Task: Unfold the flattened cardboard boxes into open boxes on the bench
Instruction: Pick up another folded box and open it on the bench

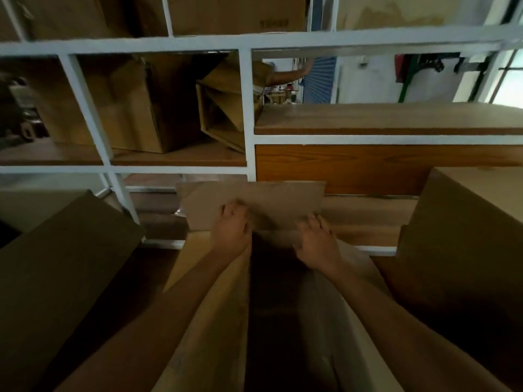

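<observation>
While the tall brown cardboard box [215,321] stands open, its far end sits by the near edge of the wooden bench [368,219]. The left hand [233,230] curls its fingers on the far brown cardboard flap [254,199]. The right hand [317,246] presses the flap with fingers spread wide. I think this step is bending that flap out. Next, push it back gently and keep the box steady.

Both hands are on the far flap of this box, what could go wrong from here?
The flap stands close to the white shelf frame, so pushing it outward may jam it there. The left hand and right hand both rest near the fold, which might crease or tear. Another box crowds the left side.
</observation>
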Tool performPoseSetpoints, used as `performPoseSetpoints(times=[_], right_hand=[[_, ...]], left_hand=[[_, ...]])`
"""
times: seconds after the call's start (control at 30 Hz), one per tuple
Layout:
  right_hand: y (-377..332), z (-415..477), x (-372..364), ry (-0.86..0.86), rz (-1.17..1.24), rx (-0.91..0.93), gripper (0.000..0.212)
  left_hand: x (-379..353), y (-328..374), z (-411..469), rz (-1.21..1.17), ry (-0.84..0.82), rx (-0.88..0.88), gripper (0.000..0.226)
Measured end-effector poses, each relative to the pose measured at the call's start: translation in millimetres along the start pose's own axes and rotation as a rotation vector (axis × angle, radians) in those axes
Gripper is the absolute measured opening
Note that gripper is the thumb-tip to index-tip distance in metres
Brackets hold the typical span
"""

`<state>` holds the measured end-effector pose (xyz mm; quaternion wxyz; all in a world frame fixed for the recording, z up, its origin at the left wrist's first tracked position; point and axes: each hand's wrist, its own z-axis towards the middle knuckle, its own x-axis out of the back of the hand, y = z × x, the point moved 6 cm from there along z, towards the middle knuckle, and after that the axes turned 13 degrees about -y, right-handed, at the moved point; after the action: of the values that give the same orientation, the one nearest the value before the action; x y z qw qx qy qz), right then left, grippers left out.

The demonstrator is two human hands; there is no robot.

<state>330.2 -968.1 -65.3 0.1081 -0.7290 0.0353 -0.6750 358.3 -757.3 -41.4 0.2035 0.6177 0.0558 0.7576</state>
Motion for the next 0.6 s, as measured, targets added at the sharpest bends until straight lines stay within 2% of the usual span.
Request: performPoseSetpoints(times=[0.1, 0.17, 0.3, 0.37, 0.6], right_hand=[[21, 41, -8, -0.025, 0.12, -0.114, 0.066], [33, 60, -18, -0.012, 0.213, -0.145, 0.063], [43, 82, -43, 0.03, 0.362, -0.199, 0.063], [45, 85, -48, 0.048, 0.385, -0.22, 0.063], [48, 61, -41, 0.14, 0.492, -0.091, 0.076]], left_hand=[[-6, -47, 25, 0.082, -0.096, 0.137, 0.075], [-12, -87, 30, 0.041, -0.098, 0.252, 0.094], [-45, -139, 36, -0.143, -0.144, 0.276, 0.085], [-56, -139, 37, -0.103, -0.178, 0.277, 0.088], [-49, -137, 22, -0.065, -0.156, 0.267, 0.088]])
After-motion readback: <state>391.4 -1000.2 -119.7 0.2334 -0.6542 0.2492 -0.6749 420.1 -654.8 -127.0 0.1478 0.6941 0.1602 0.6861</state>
